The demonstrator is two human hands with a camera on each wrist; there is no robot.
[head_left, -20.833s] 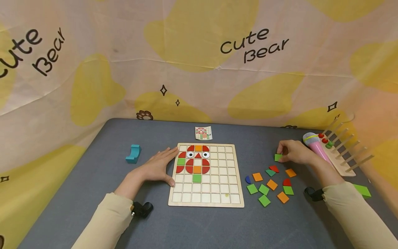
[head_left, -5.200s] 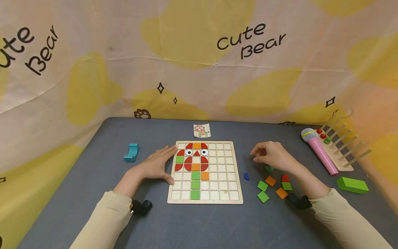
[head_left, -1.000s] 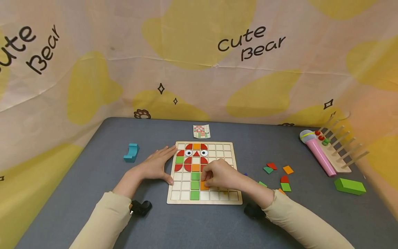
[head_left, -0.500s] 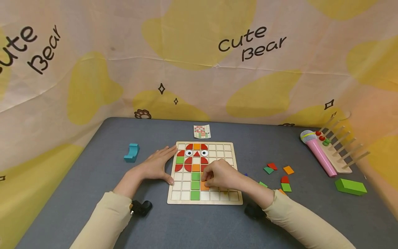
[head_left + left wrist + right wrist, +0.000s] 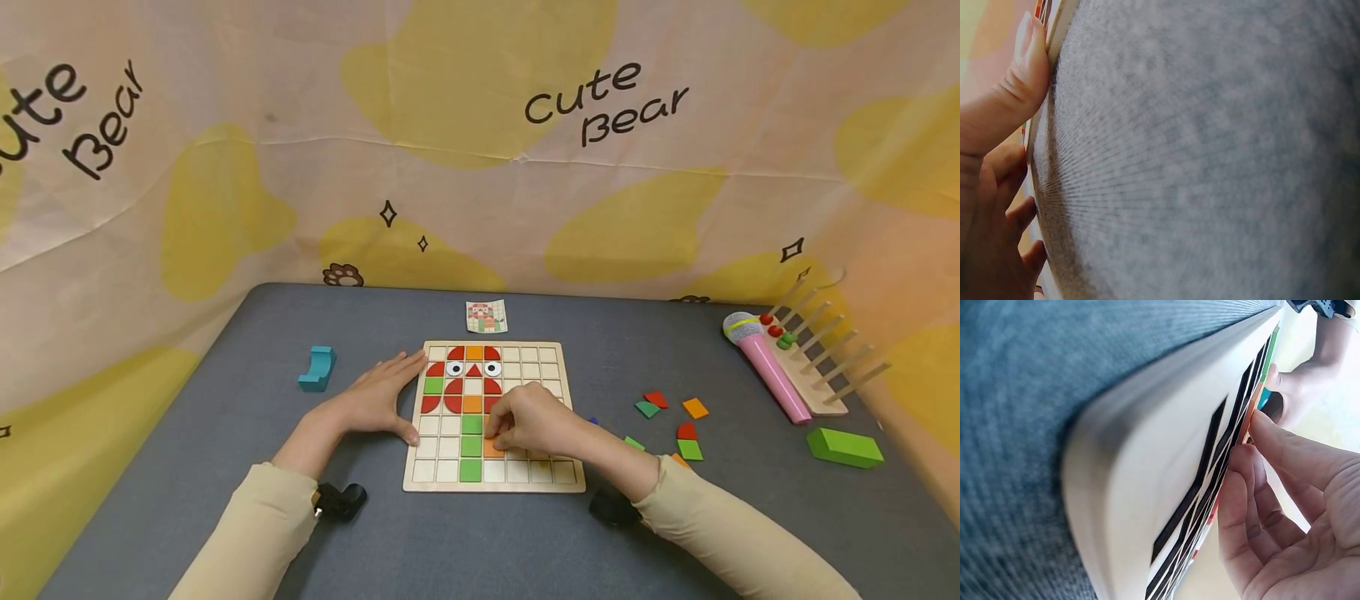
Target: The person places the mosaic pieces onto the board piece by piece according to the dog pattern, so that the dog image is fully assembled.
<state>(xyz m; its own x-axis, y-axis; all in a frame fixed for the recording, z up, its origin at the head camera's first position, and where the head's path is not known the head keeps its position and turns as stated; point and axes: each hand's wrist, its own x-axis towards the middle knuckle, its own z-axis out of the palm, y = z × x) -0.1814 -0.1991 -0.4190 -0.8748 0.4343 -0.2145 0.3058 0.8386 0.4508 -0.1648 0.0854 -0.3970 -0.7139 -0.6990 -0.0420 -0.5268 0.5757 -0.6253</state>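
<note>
A wooden grid board lies on the table, with red, green and orange tiles and two eye tiles set in its cells. My left hand rests along its left edge, fingers stretched out; in the left wrist view the thumb lies on the rim. The right hand is over the board, thumb and fingertips together at an orange square tile beside the column of green squares. From the right wrist, thumb and fingers meet at that tile's edge. Part of another orange tile just above is hidden by the fingers.
A small picture card lies behind the board. Loose tiles, including an orange square and a green square, are scattered at right. Farther right are a pink microphone, a pegged rack and a green block. A teal block stands left.
Since about five seconds ago, the right hand has come from over the loose tiles to the board, where a second orange square now shows. Over the last second both hands stay in place.
</note>
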